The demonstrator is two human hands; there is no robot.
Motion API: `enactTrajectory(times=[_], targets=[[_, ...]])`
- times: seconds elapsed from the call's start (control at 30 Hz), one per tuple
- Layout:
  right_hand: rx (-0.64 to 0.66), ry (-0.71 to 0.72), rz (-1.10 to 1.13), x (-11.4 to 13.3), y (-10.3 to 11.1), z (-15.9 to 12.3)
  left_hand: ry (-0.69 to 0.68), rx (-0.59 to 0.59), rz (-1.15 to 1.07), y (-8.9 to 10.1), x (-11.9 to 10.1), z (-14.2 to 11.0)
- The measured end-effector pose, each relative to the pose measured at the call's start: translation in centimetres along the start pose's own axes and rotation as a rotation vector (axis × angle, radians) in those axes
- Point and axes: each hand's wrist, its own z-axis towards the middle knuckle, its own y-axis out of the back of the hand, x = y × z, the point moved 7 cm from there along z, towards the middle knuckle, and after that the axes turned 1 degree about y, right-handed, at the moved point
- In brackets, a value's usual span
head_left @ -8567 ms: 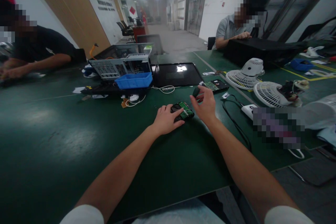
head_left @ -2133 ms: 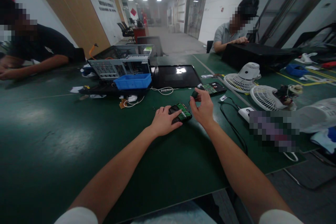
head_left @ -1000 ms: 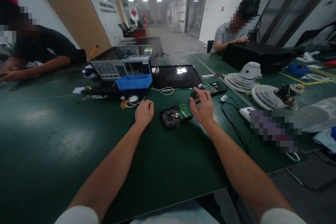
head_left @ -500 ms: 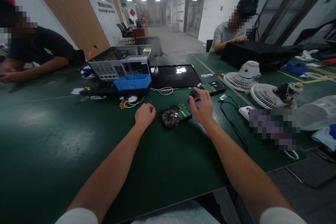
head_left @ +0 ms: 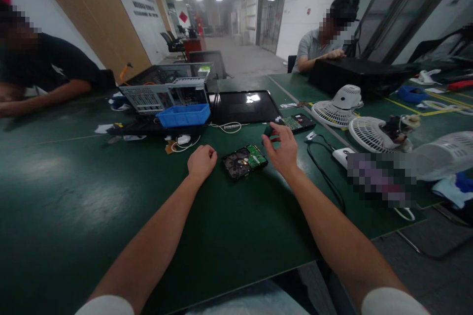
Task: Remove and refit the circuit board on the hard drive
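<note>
A hard drive (head_left: 244, 161) lies on the green table, its black metal side and green circuit board facing up. To the left of it my left hand (head_left: 201, 161) rests on the table, apart from the drive, with its fingers curled closed; whatever they may hold is hidden. My right hand (head_left: 283, 150) is just right of the drive and pinches the dark handle of a small screwdriver (head_left: 268, 130) between thumb and fingers. The screwdriver's tip is too small to make out. A second hard drive (head_left: 298, 122) lies behind my right hand.
Behind the hands stand an opened computer case (head_left: 166, 93), a blue tray (head_left: 184, 115) and a black flat panel (head_left: 246, 107). White fan parts (head_left: 336, 107) and a black cable (head_left: 325, 177) lie to the right. One person (head_left: 48, 69) sits far left, another (head_left: 314, 49) far right.
My left hand has let go of the hard drive and moved left onto the table, its fingers now curled. My right hand keeps the screwdriver near the drive's right end.
</note>
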Motion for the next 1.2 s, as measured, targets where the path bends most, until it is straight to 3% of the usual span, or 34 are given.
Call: enactTrajectory(times=[0.37,1.2], targets=[[-0.055,-0.028,-0.016,-0.09,0.15,-0.18,-0.018,0.027,0.018,-0.02,-0.39,-0.06],[-0.012,-0.022,-0.033,0.45,0.25,0.07,-0.046,0.040,0.013,-0.17,-0.66,-0.08]])
